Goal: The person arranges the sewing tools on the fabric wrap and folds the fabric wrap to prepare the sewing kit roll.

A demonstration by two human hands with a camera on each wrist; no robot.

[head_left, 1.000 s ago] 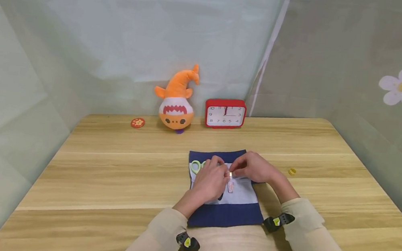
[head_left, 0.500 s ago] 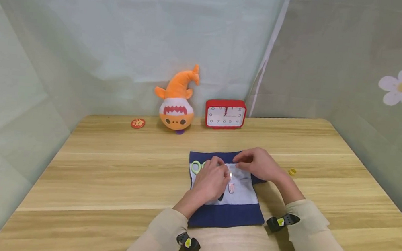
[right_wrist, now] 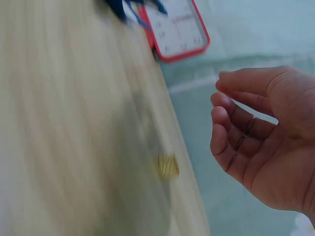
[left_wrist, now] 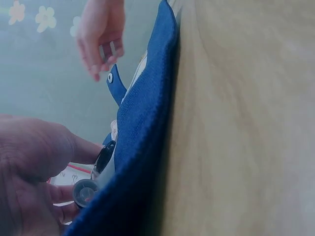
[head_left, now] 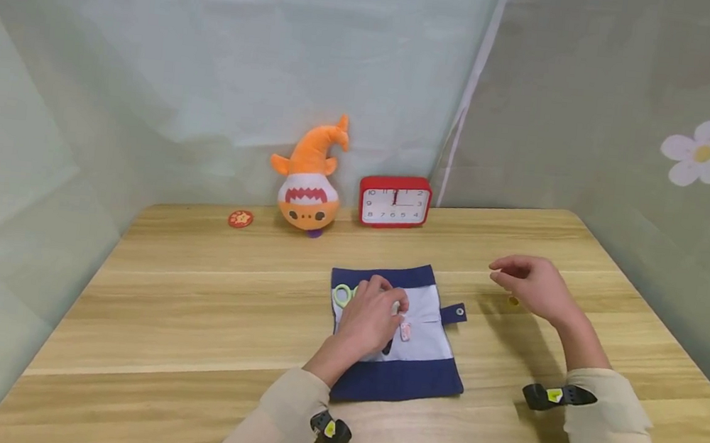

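Note:
A navy fabric tool roll lies unfolded on the table, with a pale inner panel. My left hand rests over its middle, fingers bent down at the pocket. In the left wrist view a black-rimmed round object and a dark glossy piece sit by the thumb and fingers; what the fingertips grip is hidden. Green scissor handles and a small pink-and-white piece show in the roll. My right hand hovers with nothing in it, fingers loosely bent, over a small ridged gold ring.
A snap strap sticks out from the roll's right side. Along the table's back stand an orange plush shark and a red clock. A round red badge lies at the back left.
My right hand has left the pocket and moved right to above the gold ring, uncovering the snap strap. My left hand has stayed in place on the roll.

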